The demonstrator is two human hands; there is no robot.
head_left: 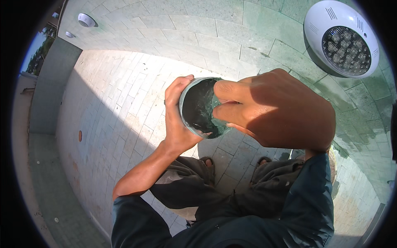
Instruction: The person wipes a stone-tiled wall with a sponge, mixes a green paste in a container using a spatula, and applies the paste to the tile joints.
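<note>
Pale stone tiling lines the wall [190, 25] and the floor [103, 103], the latter partly sunlit and partly in shadow. A round white lamp [341, 39] with a clear, multi-cell face is mounted at the upper right; two smaller white fixtures [86, 20] sit along the wall at the far left. The person's left hand [174, 120] is wrapped around a round container [182, 108], held above the floor in front of the body, its mouth toward the camera. Dark, wet-looking material [200, 105] shows inside. Right hand [285, 109] has bent fingers in the opening; whether they grip anything cannot be determined.
</note>
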